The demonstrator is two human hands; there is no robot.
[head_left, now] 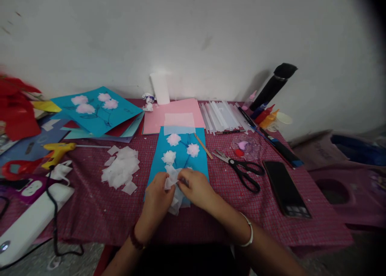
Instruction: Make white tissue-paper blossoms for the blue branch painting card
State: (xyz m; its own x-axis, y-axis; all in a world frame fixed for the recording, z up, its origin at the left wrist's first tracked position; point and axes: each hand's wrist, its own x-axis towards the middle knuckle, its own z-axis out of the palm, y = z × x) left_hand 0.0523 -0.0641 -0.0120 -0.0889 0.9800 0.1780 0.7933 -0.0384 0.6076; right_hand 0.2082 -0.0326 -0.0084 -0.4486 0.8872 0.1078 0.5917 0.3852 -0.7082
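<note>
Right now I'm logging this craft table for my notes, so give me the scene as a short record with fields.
left hand: pinching white tissue paper
right hand: pinching the same tissue paper
under the hands: blue card bearing white tissue flowers
left of card: pile of tissue squares, yellow glue gun
right of card: scissors, black phone
surface: red checked cloth

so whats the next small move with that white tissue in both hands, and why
Probably press the scrunched white tissue, pinched between the left hand and right hand, onto the blue card: three puffs already sit there, and this piece hovers just below them.
</note>
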